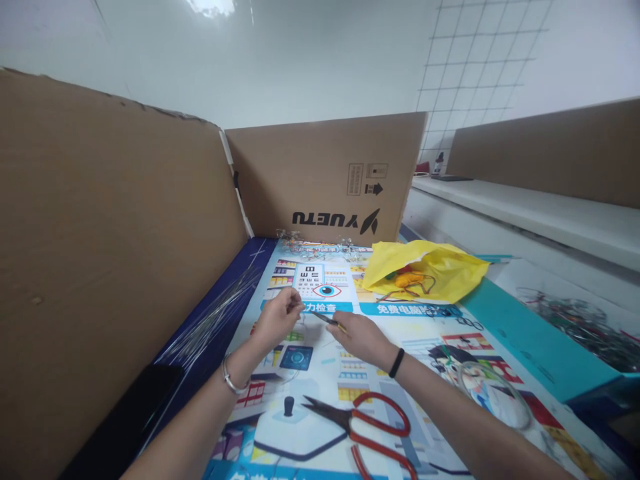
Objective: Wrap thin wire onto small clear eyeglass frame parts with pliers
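Note:
My left hand (pixel 280 317), with a silver bangle on its wrist, is raised over the printed table cover (pixel 325 370). Its thumb and fingers are pinched together, and what they hold is too small to make out. My right hand (pixel 363 337), a black band on the wrist, grips small pliers (pixel 326 319) with thin metal jaws and a yellowish handle. The jaws point left, close to my left fingertips; a slight gap seems to lie between them. Nearer to me, between my forearms, lie scissors (pixel 350 420) with red handles and partly opened dark blades.
A bundle of thin wires (pixel 215 317) lies along the left cardboard wall (pixel 125 200), near a dark flat object (pixel 135 407). Further back are small wire pieces (pixel 345 248) and a yellow bag (pixel 450 273). To the right are a wire coil (pixel 525 407) and a turquoise box (pixel 530 347).

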